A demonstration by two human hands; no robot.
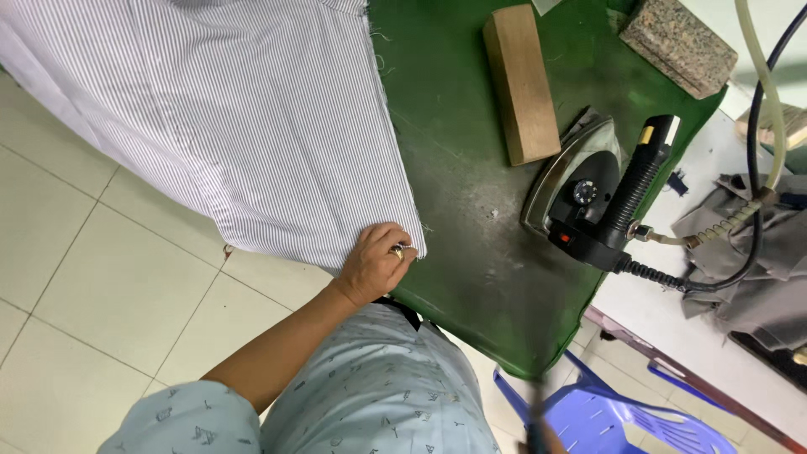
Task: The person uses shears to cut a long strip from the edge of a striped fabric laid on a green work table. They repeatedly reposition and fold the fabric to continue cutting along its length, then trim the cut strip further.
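**One hand pins striped cloth at edge of green pressing table**

Seen from above: one hand in view, the left hand [376, 262], w/ a ring on one finger. It rests at the lower corner of one sheet of striped fabric [252, 126], white w/ fine grey lines. Fingers are curled together, closed down on the cloth's corner, right at the near rim of the green pressing table [471, 252]. Whether the cloth is pinched between fingers or only pressed flat cannot be told. The other hand is out of frame.

The fabric lies partly on the table's left side, w/ most of it hanging off over the pale tiled floor [92, 286]; its frayed right edge runs diagonally across the green cover.

Also on the table: one steam iron [588, 197], black handle, standing well to the right of the hand, w/ hoses trailing off right; one wooden block [521, 84] just beside the iron's tip; one speckled stone block [677, 44] at the far corner. Beyond the table, a heap of grey cloth [748, 252] on a white surface. Below, one blue plastic chair [622, 416]. The person's patterned light-blue garment [370, 395] fills the bottom of the frame.
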